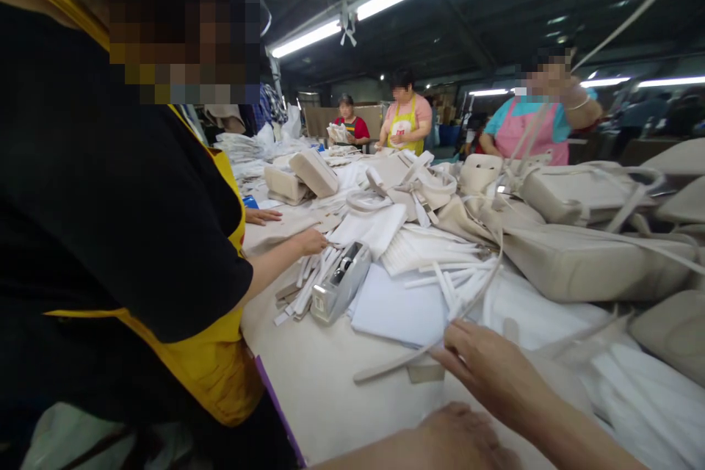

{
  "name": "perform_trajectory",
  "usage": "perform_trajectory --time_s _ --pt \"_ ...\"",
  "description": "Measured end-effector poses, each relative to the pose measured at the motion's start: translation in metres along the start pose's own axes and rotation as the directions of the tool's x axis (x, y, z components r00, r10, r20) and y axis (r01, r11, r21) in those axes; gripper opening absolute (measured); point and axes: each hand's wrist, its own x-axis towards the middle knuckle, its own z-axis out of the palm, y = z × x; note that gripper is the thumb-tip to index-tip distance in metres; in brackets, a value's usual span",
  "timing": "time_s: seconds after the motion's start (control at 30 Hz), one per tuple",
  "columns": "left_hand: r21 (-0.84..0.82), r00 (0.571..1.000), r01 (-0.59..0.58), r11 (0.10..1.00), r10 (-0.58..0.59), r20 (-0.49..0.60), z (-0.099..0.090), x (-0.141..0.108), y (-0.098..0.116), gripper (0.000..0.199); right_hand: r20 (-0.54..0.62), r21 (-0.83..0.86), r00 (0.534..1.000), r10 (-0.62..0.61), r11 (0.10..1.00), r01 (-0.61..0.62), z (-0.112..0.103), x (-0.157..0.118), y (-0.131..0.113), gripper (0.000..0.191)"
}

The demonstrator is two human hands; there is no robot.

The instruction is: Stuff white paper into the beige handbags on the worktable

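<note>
A long, thin beige strap runs from the bare tabletop up toward the bags, passing the fingertips of my right hand. The thumb and fingers of that hand are pinched on the strap. Below it, my left hand is low over the table, smeared by motion, and its fingers cannot be made out. A small beige piece lies just left of my right hand. Beyond it are a stack of white sheets and loose white strips.
A grey tape dispenser stands left of the sheets. Beige bags are heaped at the right, more lie farther back. Close on the left, a person in a yellow apron reaches over the table. Several people work beyond.
</note>
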Motion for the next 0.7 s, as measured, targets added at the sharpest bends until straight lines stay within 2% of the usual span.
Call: perform_trajectory --time_s 0.07,0.1,0.17,0.23,0.33,0.47,0.53,0.6,0.7 --pt "0.005 0.998 0.033 0.999 -0.033 0.062 -0.001 0.0 0.007 0.016 0.077 -0.267 0.997 0.017 0.964 0.004 0.02 0.025 0.003 0.02" --pt "-0.016 0.996 0.063 0.998 -0.062 0.064 -0.004 -0.001 0.01 0.016 0.1 -0.333 0.995 0.01 0.943 0.024 0.032 0.034 0.004 0.014" --pt "-0.077 0.992 0.126 0.989 -0.125 0.017 -0.013 -0.004 0.014 0.018 0.127 -0.371 0.992 -0.021 0.926 0.067 0.054 0.046 0.006 0.012" --pt "-0.128 0.983 0.165 0.978 -0.174 -0.06 -0.032 -0.006 0.007 0.02 0.147 -0.38 0.988 -0.04 0.92 0.094 0.072 0.052 0.007 0.012" --pt "-0.155 0.967 0.205 0.966 -0.225 -0.122 -0.079 -0.007 -0.021 0.026 0.183 -0.397 0.981 -0.057 0.909 0.127 0.088 0.052 0.007 0.02" --pt "-0.204 0.949 0.229 0.952 -0.265 -0.173 -0.157 0.002 -0.07 0.027 0.2 -0.402 0.977 -0.069 0.904 0.146 0.091 0.051 0.007 0.022" --pt "-0.223 0.943 0.24 0.945 -0.282 -0.178 -0.189 0.009 -0.088 0.026 0.192 -0.401 0.979 -0.062 0.906 0.136 0.091 0.051 0.006 0.022" --pt "-0.24 0.94 0.252 0.937 -0.296 -0.168 -0.209 0.013 -0.101 0.03 0.185 -0.398 0.982 -0.046 0.91 0.118 0.092 0.051 0.004 0.021" --pt "-0.271 0.932 0.258 0.927 -0.313 -0.184 -0.223 0.006 -0.111 0.03 0.2 -0.379 0.979 -0.039 0.918 0.115 0.094 0.053 0.0 0.023"
